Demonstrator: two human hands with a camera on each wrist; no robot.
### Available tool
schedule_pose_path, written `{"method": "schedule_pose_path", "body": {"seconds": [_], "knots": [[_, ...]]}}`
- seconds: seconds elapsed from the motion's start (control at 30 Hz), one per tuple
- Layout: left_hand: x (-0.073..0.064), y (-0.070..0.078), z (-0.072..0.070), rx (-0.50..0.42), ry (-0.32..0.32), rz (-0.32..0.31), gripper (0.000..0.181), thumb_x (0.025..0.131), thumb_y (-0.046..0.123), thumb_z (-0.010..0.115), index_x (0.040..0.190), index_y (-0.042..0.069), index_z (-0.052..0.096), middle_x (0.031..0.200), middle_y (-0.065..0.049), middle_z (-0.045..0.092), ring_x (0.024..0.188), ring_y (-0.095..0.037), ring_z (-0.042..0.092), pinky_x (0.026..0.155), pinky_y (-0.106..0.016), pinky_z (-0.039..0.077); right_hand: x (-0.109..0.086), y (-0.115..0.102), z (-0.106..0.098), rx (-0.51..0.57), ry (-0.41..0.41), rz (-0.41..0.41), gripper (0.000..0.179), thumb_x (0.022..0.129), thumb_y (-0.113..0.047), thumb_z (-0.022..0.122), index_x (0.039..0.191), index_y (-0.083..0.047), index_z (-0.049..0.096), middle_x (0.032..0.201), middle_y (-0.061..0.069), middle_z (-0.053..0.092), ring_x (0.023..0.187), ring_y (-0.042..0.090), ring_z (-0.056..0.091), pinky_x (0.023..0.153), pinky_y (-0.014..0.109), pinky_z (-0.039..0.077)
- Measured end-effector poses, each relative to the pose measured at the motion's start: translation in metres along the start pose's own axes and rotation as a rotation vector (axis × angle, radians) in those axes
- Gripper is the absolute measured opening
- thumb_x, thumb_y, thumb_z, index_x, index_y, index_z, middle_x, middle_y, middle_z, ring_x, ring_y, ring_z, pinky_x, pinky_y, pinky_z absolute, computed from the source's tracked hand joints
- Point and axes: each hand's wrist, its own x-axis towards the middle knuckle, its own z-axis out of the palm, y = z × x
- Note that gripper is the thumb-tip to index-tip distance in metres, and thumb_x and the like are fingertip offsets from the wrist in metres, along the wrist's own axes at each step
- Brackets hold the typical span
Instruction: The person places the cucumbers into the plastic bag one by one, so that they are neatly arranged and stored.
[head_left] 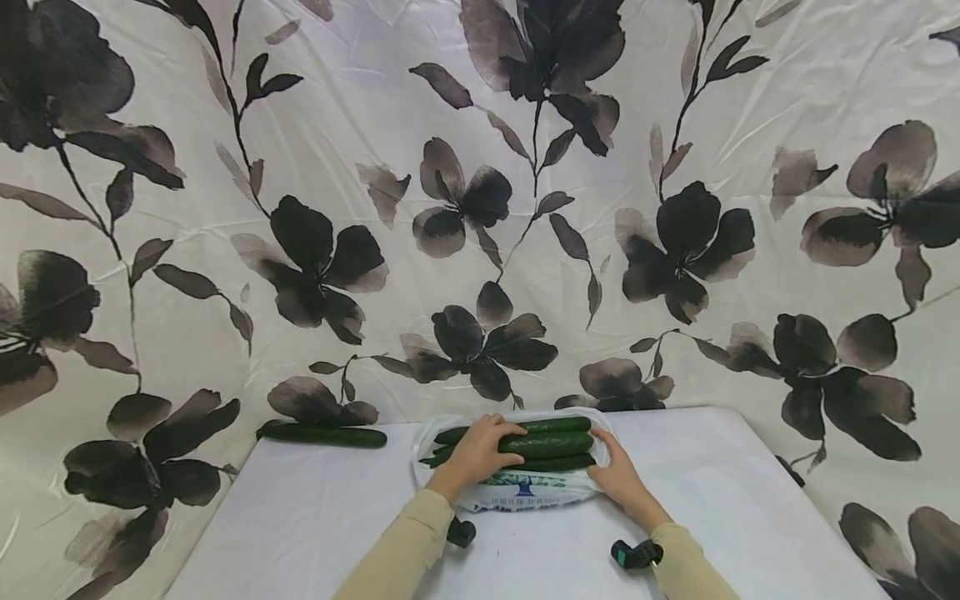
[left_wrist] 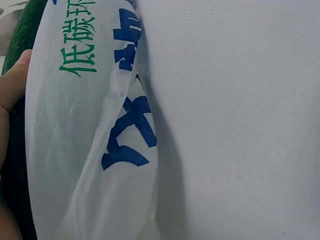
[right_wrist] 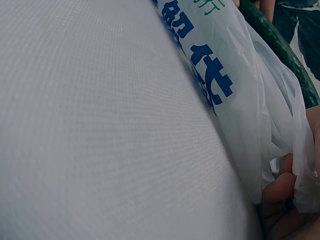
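Observation:
Several green cucumbers point(head_left: 551, 444) lie side by side in a white plastic bag point(head_left: 525, 497) with green and blue print. My left hand point(head_left: 480, 448) grips the middle cucumber near its left end, thumb on the near side and fingers over the far side. At the bag's right end, my right hand point(head_left: 617, 475) pinches the bag's edge. The right wrist view shows thin plastic point(right_wrist: 240, 75) bunched at the fingers, with a dark green cucumber point(right_wrist: 272, 35) behind. In the left wrist view, the bag's side point(left_wrist: 65, 125) covers part of the cucumbers.
One more cucumber point(head_left: 322, 434) lies alone at the table's back left edge. The white-covered table point(head_left: 540, 558) extends around the bag. Behind it hangs a floral-patterned cloth point(head_left: 420, 317). A dark wrist camera point(head_left: 636, 554) sits at the right cuff.

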Motion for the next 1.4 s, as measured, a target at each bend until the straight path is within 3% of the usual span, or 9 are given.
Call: {"method": "schedule_pose_path", "body": {"seconds": [0.27,0.53,0.77,1.03,1.4], "knots": [[0.002,-0.001,0.0,-0.074,0.024,-0.083,0.046,0.078,0.048,0.079,0.118,0.026,0.07,0.099,0.008,0.052,0.092,-0.011,0.053,0.084,-0.034,0.049,0.001,-0.001,-0.001,-0.003,-0.001,0.01,0.075,0.077,0.006,0.057,0.148,-0.004,0.034,0.151,0.021,0.032,0.141,0.042,0.019,0.111,0.059,0.017],[0.002,-0.007,-0.005,-0.078,0.012,-0.072,0.045,0.077,0.047,0.08,0.117,0.026,0.071,0.096,0.01,0.054,0.089,-0.01,0.052,0.078,-0.032,0.048,0.0,-0.002,-0.001,0.002,-0.003,0.004,0.074,0.078,0.006,0.057,0.148,-0.004,0.034,0.151,0.021,0.032,0.141,0.042,0.019,0.111,0.059,0.016],[0.002,-0.018,-0.012,-0.113,0.016,-0.052,0.041,0.078,0.044,0.081,0.113,0.024,0.073,0.097,0.011,0.058,0.091,-0.009,0.054,0.081,-0.031,0.048,0.003,-0.004,-0.001,0.013,-0.011,-0.013,0.074,0.079,0.005,0.057,0.148,-0.005,0.033,0.151,0.02,0.032,0.142,0.041,0.018,0.111,0.058,0.016],[-0.012,-0.023,-0.021,-0.15,-0.026,-0.068,0.039,0.081,0.039,0.08,0.114,0.021,0.072,0.097,0.009,0.058,0.088,-0.01,0.054,0.077,-0.031,0.048,-0.005,-0.001,0.0,-0.013,-0.009,0.008,0.073,0.078,0.005,0.057,0.147,-0.002,0.035,0.151,0.021,0.032,0.142,0.042,0.018,0.111,0.059,0.016],[-0.032,-0.047,-0.035,-0.184,0.046,-0.12,0.031,0.084,0.035,0.077,0.111,0.021,0.072,0.088,0.009,0.057,0.078,-0.01,0.051,0.069,-0.03,0.046,-0.003,-0.004,0.001,-0.018,-0.019,0.016,0.072,0.08,0.004,0.055,0.148,-0.004,0.033,0.152,0.022,0.03,0.142,0.042,0.017,0.111,0.059,0.016]]}}
